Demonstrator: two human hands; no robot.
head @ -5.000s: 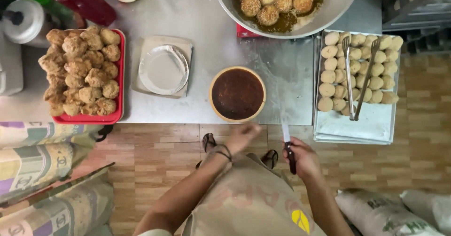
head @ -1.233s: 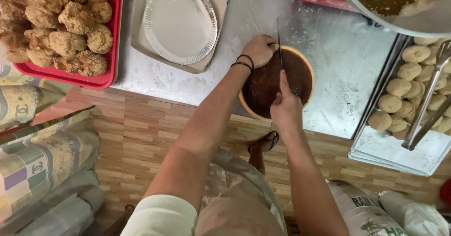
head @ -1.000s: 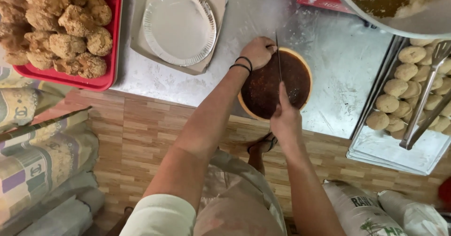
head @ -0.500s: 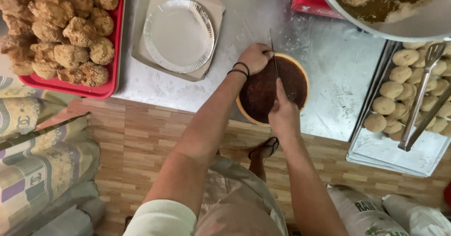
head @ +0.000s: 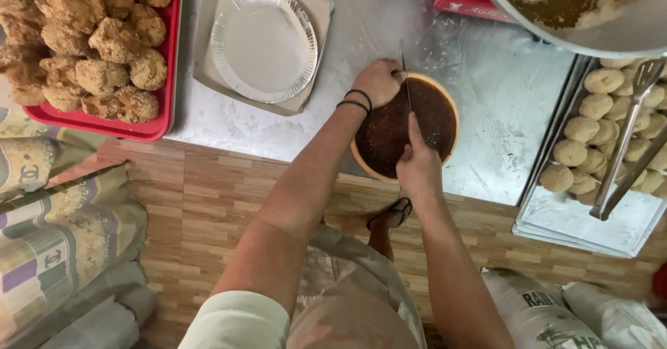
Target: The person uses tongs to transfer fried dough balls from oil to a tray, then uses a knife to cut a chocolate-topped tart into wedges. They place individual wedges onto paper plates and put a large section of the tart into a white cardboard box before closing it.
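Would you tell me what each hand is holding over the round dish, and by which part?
The right hand grips a knife by its handle; the left hand steadies the round dish at its far rim.

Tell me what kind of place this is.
Probably a small food-prep or street-food kitchen: a metal counter holds a red tray of fried pieces, a tray of uncooked breaded patties with tongs, and a frying pan.

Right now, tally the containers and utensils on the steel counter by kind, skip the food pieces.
Red tray: 1
Foil plate: 1
Round dish of dark paste: 1
Knife: 1
Metal tray: 1
Tongs: 1
Large metal pan: 1
Total: 7
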